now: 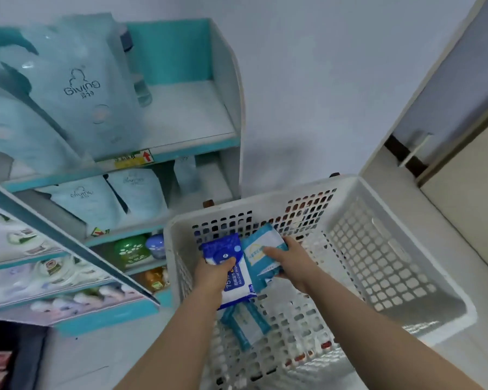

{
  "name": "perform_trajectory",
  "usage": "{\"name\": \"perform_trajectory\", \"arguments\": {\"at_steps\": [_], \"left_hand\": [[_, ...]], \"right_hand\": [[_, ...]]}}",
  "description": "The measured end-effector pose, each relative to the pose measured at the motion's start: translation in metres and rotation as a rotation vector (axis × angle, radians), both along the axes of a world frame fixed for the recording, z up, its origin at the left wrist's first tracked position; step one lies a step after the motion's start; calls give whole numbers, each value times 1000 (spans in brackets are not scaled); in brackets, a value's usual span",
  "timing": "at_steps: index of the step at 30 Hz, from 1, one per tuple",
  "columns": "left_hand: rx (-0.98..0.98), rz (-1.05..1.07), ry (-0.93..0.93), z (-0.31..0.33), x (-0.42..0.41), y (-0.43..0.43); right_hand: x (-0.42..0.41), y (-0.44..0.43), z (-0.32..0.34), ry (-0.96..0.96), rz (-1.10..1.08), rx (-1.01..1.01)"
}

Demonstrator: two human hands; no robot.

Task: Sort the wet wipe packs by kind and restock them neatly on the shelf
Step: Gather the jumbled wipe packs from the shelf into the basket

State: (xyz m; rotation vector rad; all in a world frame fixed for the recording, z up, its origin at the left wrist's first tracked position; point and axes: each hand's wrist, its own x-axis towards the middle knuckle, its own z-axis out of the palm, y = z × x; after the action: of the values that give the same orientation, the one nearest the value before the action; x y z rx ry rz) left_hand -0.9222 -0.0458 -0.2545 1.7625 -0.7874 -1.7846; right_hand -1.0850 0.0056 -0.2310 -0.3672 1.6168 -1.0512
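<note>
Inside the white perforated basket, my left hand grips a dark blue and white alcohol wipe pack. Right beside it, my right hand holds a light blue wipe pack with a white label. Another teal and white wipe pack lies on the basket floor below my hands. The teal and white shelf unit stands to the left, its upper tier partly bare on the right side.
Large pale blue pouches fill the left of the upper tiers. Green, blue and orange containers sit on lower tiers. A second slanted rack of packs stands at the left. A wall and door frame are at the right.
</note>
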Motion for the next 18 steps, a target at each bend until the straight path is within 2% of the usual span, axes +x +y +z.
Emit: {"name": "perform_trajectory", "arguments": {"at_steps": [6,9,13,18], "left_hand": [[-60,155,-288,-37,-1,0],[-64,132,-449,-50,-2,10],[-70,85,-534,-70,-7,26],[-74,93,-604,-71,-12,28]], "right_hand": [[-9,-32,-55,-40,229,93],[-10,-40,-78,116,424,85],[-13,-45,-89,365,654,46],[-18,-50,-97,516,798,-9]]}}
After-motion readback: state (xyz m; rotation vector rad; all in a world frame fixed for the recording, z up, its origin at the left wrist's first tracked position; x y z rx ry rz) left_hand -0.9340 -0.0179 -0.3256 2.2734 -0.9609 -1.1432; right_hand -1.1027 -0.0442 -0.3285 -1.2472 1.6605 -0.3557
